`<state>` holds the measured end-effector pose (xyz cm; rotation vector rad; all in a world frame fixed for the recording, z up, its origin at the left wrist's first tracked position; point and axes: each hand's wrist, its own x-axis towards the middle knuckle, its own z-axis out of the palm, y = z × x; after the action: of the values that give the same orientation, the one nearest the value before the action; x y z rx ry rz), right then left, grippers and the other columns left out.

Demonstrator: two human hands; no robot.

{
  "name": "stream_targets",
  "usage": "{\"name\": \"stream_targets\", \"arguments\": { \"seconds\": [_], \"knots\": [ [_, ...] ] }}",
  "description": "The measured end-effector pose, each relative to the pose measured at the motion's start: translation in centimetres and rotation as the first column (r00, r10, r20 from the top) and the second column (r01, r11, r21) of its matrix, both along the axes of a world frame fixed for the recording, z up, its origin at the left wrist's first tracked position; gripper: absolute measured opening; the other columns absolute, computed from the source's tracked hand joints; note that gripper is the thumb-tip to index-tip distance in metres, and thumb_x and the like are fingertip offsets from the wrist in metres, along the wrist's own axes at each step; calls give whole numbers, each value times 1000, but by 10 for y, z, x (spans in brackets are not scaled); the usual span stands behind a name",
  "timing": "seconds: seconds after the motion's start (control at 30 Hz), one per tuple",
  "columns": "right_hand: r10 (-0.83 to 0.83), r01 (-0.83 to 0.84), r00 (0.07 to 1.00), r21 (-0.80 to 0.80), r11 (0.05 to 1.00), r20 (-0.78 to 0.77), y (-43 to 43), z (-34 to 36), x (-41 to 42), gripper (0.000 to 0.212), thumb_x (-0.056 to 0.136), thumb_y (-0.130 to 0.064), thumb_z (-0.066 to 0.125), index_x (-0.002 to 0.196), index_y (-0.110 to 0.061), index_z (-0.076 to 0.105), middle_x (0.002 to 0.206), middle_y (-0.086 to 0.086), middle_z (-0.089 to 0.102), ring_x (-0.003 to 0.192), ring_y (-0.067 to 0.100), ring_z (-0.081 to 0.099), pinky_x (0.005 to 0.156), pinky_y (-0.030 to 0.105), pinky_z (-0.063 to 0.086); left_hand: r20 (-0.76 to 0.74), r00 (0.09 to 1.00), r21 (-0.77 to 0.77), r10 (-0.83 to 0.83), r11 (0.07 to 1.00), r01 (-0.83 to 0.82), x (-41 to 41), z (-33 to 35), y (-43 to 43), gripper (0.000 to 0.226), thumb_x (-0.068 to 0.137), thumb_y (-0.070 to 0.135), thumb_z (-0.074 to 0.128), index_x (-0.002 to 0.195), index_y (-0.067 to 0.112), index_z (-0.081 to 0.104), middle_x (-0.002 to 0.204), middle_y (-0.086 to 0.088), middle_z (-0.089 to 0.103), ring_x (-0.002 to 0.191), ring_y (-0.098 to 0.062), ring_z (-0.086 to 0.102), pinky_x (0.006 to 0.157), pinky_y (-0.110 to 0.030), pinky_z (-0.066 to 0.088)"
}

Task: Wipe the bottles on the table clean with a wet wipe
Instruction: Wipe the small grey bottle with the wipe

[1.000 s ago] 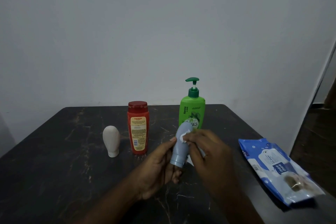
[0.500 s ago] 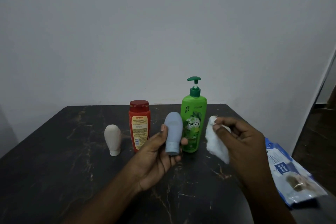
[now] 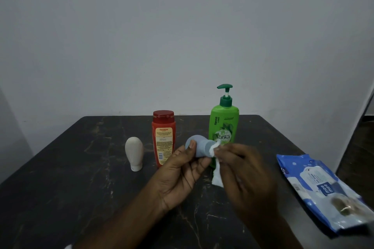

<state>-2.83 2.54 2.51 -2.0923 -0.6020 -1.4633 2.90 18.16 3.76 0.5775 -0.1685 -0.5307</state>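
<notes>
Above the tabletop (image 3: 81,188), the left hand (image 3: 182,172) closes its grip round a grey bottle (image 3: 199,147) tipped sideways, long axis running rightward, cap end meeting the right hand (image 3: 247,172), whose grip pinches a wet wipe (image 3: 217,174) against it.

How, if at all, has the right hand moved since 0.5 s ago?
Yes, leftward: the right hand with its wet wipe, earlier right of the green Vatika pump bottle, now sits in front of it.

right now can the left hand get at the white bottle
Probably not yet: the left hand grips the grey-blue bottle. The path to the white bottle looks free, though, with only bare table between.
</notes>
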Motion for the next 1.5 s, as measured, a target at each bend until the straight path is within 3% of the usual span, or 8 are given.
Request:
{"name": "stream_targets", "arguments": {
  "seconds": [0.13, 0.33, 0.53, 0.67, 1.0, 1.2, 1.37, 1.5],
  "knots": [
    [-11, 14, 1000, -109, 994, 23, 7, -1, 0, 24, 98, -15, 51, 112, -4, 66, 107, 12, 65, 104, 16, 57, 98, 18, 39, 34, 999, 12, -7, 1000, 7, 1, -1, 0, 35, 64, 4, 83, 98, -4, 80, 119, -33, 70, 98, -36, 76, 81, -39, 64],
    [-111, 109, 993, -47, 993, -40, 4, -1, 2, 29, 91, -12, 52, 113, -1, 66, 108, 15, 66, 106, 15, 54, 100, 15, 39, 18, 1000, 33, 6, 999, -7, -1, 1, 1, 24, 74, 4, 79, 98, -4, 80, 124, -35, 66, 99, -40, 75, 77, -38, 64],
    [-26, 22, 999, -91, 996, -41, 9, 1, 1, 27, 97, -13, 49, 105, 0, 71, 104, 11, 66, 101, 16, 57, 95, 16, 40, -62, 996, -9, 61, 998, -61, 3, 0, 3, 47, 84, 5, 65, 129, -3, 57, 128, -36, 64, 106, -41, 73, 78, -42, 65],
    [-39, 33, 998, -112, 993, -48, 9, 2, -1, 30, 99, -16, 46, 110, 0, 69, 109, 12, 68, 105, 20, 61, 101, 19, 39, -38, 999, 10, 36, 999, -36, 2, -3, 2, 49, 85, 2, 70, 131, -5, 56, 130, -36, 63, 108, -41, 72, 90, -45, 59],
    [-76, 74, 992, -19, 997, -98, 6, 4, 0, 26, 85, -7, 54, 103, 1, 71, 102, 13, 68, 95, 22, 63, 86, 23, 49, -59, 996, -16, 68, 998, -69, 4, -2, 4, 46, 79, 3, 68, 123, -1, 59, 122, -36, 67, 103, -42, 74, 75, -41, 66],
    [-49, 43, 997, -116, 992, -54, 8, 2, -1, 27, 90, -9, 52, 107, 0, 70, 107, 12, 70, 103, 20, 62, 102, 18, 40, -24, 998, 22, 65, 998, -64, 5, -6, 1, 50, 82, 2, 67, 131, 1, 55, 128, -34, 65, 108, -40, 72, 83, -42, 63],
    [-121, 120, 990, -20, 993, -71, 1, 2, 3, 28, 88, -8, 52, 107, 3, 69, 104, 15, 70, 98, 22, 65, 93, 24, 48, 39, 995, 72, 87, 993, -89, 6, -10, -1, 51, 82, 1, 68, 131, 2, 54, 122, -30, 70, 105, -39, 74, 76, -41, 66],
    [-60, 72, 991, 104, 992, -118, 1, 4, 4, 25, 88, -11, 53, 102, 1, 70, 101, 14, 70, 96, 15, 64, 90, 17, 48, 60, 994, 55, 89, 994, -92, 7, -12, -1, 48, 82, 1, 67, 129, 5, 56, 121, -29, 71, 105, -39, 74, 74, -40, 66]
  ]
}}
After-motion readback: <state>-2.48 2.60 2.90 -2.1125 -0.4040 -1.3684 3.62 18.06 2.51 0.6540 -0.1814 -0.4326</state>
